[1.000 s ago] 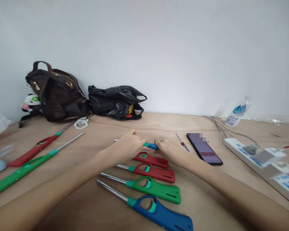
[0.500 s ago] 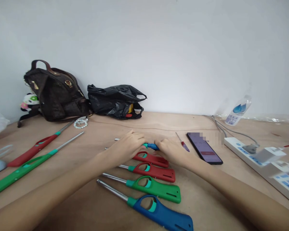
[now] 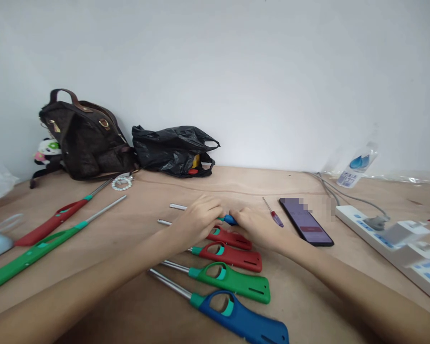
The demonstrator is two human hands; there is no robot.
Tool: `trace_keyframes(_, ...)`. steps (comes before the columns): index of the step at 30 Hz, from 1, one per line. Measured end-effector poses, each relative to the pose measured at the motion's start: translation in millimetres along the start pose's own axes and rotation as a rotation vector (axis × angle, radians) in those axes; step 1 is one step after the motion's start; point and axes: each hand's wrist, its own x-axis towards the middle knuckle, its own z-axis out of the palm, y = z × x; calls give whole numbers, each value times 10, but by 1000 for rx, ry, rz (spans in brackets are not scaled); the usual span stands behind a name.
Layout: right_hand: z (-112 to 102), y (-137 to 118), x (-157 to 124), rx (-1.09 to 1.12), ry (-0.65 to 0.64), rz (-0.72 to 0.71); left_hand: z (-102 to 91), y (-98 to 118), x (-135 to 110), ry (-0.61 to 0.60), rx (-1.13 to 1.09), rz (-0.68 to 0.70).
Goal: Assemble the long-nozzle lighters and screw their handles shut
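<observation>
At the far end of a row of lighters, a blue gas lighter point(image 3: 230, 220) is between my hands, mostly covered by them. My left hand point(image 3: 203, 217) is closed around its front part, and a metal tube pokes out to the left. Fingers of my right hand point(image 3: 255, 225) close on its blue body. Nearer to me lie a red lighter point(image 3: 236, 239), another red lighter point(image 3: 243, 259), a green lighter point(image 3: 241, 284) and a blue lighter point(image 3: 256, 321), their metal tubes pointing left. My left hand and forearm partly hide some tubes.
On the left lie a long red lighter point(image 3: 52, 222) and a long green lighter point(image 3: 32, 255). A backpack point(image 3: 89, 138) and black plastic bag point(image 3: 168, 150) stand by the wall. A screwdriver point(image 3: 276, 218), phone point(image 3: 308, 222), bottle point(image 3: 358, 165) and power strip point(image 3: 365, 234) are on the right.
My left hand has shifted a little to the right along the blue lighter, closer to my right hand, so less of the lighter shows between them. The other lighters lie as before.
</observation>
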Motion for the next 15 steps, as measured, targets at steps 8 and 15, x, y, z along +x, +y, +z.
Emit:
trace_keyframes(8, 103, -44, -12, -50, 3, 18, 17, -5, 28, -57, -139, -69)
trace_keyframes(15, -3, -153, -57, -222, -14, 69, 34, -33, 92, -118, -494, -316)
